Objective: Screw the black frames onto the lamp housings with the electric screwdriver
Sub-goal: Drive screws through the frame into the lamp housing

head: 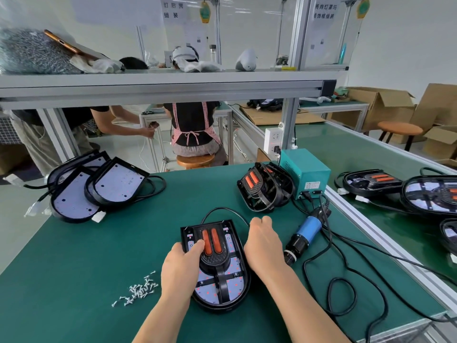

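Observation:
A lamp housing [236, 283] lies on the green mat in front of me, with a black frame [217, 258] carrying two orange strips set on its white board. My left hand [181, 262] rests on the housing's left side, its thumb pressing the frame beside the orange strips. My right hand [262, 241] lies against the housing's right edge, fingers curled down over the rim. The electric screwdriver [305, 233], blue and black, lies on the mat just right of my right hand, held by neither hand. A pile of small screws [141, 289] sits to the left.
Two housings without frames [99, 189] are stacked at the back left. Loose black frames [265, 189] lean against a teal power box [306, 169]. Black cables [346, 280] loop over the mat's right side. More lamp units [430, 194] lie on the neighbouring bench. People work beyond the table.

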{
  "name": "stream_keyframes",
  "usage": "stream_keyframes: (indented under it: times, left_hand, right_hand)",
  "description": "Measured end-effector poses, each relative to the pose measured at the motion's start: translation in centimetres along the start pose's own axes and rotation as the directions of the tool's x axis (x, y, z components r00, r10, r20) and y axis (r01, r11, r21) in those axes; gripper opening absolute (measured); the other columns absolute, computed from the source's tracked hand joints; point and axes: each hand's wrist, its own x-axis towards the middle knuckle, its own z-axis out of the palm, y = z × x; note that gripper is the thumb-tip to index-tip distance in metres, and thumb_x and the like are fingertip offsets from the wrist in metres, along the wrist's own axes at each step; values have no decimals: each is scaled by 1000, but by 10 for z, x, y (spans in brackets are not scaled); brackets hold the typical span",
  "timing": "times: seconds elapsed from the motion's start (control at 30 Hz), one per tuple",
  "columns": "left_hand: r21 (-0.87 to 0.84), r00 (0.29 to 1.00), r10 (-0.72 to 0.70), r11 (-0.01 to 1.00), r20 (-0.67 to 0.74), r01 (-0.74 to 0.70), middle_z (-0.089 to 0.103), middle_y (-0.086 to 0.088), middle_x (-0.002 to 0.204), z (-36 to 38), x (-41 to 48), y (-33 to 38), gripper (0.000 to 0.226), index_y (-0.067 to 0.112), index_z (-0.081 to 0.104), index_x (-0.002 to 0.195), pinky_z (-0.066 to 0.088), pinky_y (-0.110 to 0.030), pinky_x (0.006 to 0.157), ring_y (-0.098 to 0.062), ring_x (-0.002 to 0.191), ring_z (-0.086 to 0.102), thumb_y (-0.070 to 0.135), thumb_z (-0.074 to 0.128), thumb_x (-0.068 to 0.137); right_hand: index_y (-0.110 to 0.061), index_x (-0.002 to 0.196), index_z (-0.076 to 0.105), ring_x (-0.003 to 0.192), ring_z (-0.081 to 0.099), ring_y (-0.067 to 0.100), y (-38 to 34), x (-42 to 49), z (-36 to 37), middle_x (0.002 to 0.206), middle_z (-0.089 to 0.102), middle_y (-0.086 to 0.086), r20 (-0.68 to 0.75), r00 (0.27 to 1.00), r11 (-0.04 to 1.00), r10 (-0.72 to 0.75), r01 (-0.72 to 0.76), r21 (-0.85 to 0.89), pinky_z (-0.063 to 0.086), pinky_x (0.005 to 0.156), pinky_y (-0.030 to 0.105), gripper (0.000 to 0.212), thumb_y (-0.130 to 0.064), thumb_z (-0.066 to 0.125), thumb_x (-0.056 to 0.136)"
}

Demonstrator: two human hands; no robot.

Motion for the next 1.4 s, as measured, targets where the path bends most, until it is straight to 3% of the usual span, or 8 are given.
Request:
stream_keyframes:
  times: [0.1, 0.23, 0.3, 0.4, 0.5, 0.87, 1.07, 1.4]
  left_hand:
    - [6, 1000, 1, 1000, -20, -1, 65, -6, 88, 0, 2, 0, 35, 10, 59, 87, 47, -41, 74, -24, 81, 60, 44, 62, 91]
    - [24, 999, 6, 1000, -50, -4, 62, -6, 85, 2, 3, 2, 35, 9, 56, 82, 41, -37, 64, -23, 78, 57, 42, 63, 90]
    - [3, 999, -4, 1000, -40, 4, 63, -5, 92, 1, 5, 1, 31, 12, 60, 88, 47, -41, 75, -26, 87, 59, 43, 64, 90]
    - [-44, 1000, -5, 999, -24, 4, 65, -5, 96, 0, 7, -1, 27, 15, 64, 91, 51, -48, 90, -29, 95, 61, 42, 65, 89]
    - [-84, 999, -7, 996, -40, 4, 67, -6, 92, -2, 6, -1, 28, 14, 63, 86, 52, -44, 81, -27, 87, 62, 42, 64, 89]
    - [-207, 997, 35, 977, -69, -49, 59, -6, 86, 3, 2, -8, 35, 7, 52, 87, 41, -39, 66, -25, 74, 51, 40, 61, 93]
    - [-280, 982, 136, 945, -130, -168, 66, -5, 92, 3, -1, -15, 22, 13, 58, 93, 48, -39, 73, -22, 83, 59, 35, 61, 97]
    - [-232, 981, 143, 958, -130, -171, 61, 13, 98, 7, 4, -15, 24, 19, 53, 115, 40, -35, 77, -7, 92, 57, 35, 57, 98]
  right_hand:
    - [-7, 116, 57, 97, 56, 28, -1, 0, -2, 112, 56, 8, 21, 1000, 948, 18, -24, 318, 40, 80, 34, 20, -14, 42, 104]
    - [-23, 107, 64, 98, 66, 3, -14, -10, -5, 104, 67, -15, 277, 961, 586, 17, -234, 776, 49, 81, 20, 26, -47, 59, 96]
    - [-29, 111, 63, 89, 71, -3, -15, -11, -5, 105, 72, -14, 393, 919, 425, -41, -340, 839, 52, 71, 14, 25, -39, 73, 90]
    - [-21, 125, 61, 99, 74, 19, -14, -8, -5, 110, 77, 5, 478, 865, 228, -149, -440, 868, 58, 79, 31, 38, -12, 72, 90]
    - [-22, 134, 55, 103, 72, 30, -17, -8, -2, 117, 73, 15, 509, 828, 101, -235, -500, 860, 59, 89, 41, 44, -2, 62, 95]
    - [4, 130, 60, 100, 70, 35, -18, 1, -2, 121, 68, 27, 589, 754, 167, -290, -566, 807, 60, 83, 40, 39, -3, 65, 93]
    - [2, 136, 54, 111, 64, 40, -20, 5, 0, 129, 63, 29, 560, 730, 158, -392, -546, 823, 51, 102, 51, 49, 9, 64, 88]
    - [6, 136, 52, 106, 64, 43, -19, 0, 5, 129, 61, 33, 563, 753, 72, -339, -577, 814, 52, 100, 54, 50, 12, 60, 87]
